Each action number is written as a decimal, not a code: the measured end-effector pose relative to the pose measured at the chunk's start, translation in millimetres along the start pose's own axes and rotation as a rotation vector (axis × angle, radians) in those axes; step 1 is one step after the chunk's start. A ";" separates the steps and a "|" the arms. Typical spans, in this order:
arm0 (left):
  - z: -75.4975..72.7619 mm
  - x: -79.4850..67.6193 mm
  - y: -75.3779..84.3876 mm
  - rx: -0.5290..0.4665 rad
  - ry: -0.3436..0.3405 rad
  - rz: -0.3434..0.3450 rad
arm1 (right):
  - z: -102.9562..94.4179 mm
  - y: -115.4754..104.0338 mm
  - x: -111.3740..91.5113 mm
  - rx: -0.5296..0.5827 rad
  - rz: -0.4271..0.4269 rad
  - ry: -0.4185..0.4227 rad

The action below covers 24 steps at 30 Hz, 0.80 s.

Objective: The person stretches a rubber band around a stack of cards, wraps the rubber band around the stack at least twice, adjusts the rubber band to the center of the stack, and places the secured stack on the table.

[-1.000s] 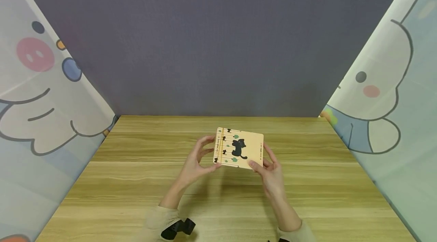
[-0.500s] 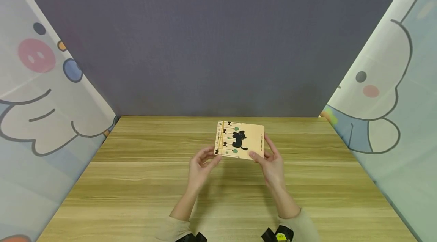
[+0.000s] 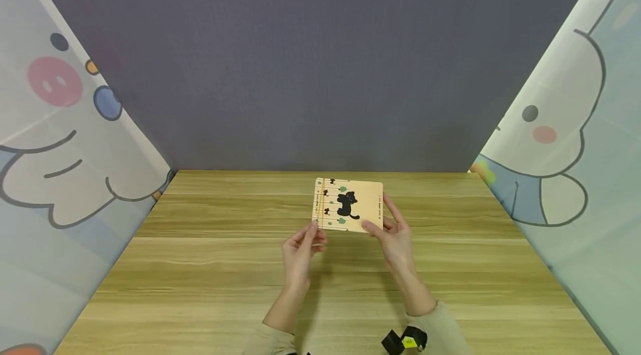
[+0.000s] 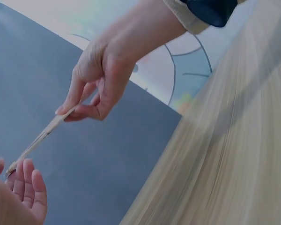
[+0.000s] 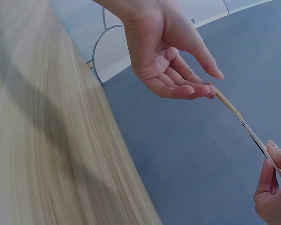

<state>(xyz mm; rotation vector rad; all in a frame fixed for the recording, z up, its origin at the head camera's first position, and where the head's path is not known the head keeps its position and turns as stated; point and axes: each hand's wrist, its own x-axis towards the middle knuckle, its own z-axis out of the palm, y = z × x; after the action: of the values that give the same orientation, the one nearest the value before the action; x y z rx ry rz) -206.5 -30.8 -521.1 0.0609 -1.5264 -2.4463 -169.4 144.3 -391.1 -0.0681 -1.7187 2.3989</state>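
A thin cream notebook (image 3: pixel 369 202) with a black cat print is held up over the table in the head view. A yellow elastic band (image 3: pixel 322 205) runs along its left side. My right hand (image 3: pixel 397 246) pinches its lower right part, thumb on top and fingers beneath. At the lower left corner is my left hand (image 3: pixel 299 257). In the right wrist view the left hand (image 5: pixel 166 56) has its fingertips by the band end of the notebook (image 5: pixel 243 122), and its thumb stands apart from it. Both wrist views show the notebook edge-on.
The wooden table (image 3: pixel 200 266) lies below the hands. A dark grey panel (image 3: pixel 320 65) stands at the back. Cartoon-printed curtains (image 3: pixel 65 177) hang at both sides. A black wrist device (image 3: pixel 403 339) shows at the right cuff.
My left hand has moved from around the notebook's left edge down to its lower left corner. The notebook has risen slightly in the head view, still in my right hand.
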 end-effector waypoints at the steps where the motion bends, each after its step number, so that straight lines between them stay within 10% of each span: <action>1: 1.4 -1.3 0.5 -0.003 0.008 0.000 | 1.8 -3.6 -1.7 -0.005 0.013 -0.003; 7: 6.1 -6.7 0.4 -0.029 0.046 -0.008 | -2.2 5.9 2.8 -0.015 -0.050 -0.051; 14: 5.1 -7.7 -0.9 -0.077 0.075 0.005 | -56.8 96.1 53.7 0.014 -0.156 -0.218; 24: 1.0 -7.5 5.6 -0.106 0.091 0.022 | -17.4 -6.5 2.4 -0.125 0.033 -0.275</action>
<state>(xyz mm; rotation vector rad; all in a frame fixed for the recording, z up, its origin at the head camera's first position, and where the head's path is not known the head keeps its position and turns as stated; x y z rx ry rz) -198.4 -30.4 -516.4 0.1328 -1.3511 -2.4661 -168.4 163.1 -390.5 0.2283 -1.9981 2.4150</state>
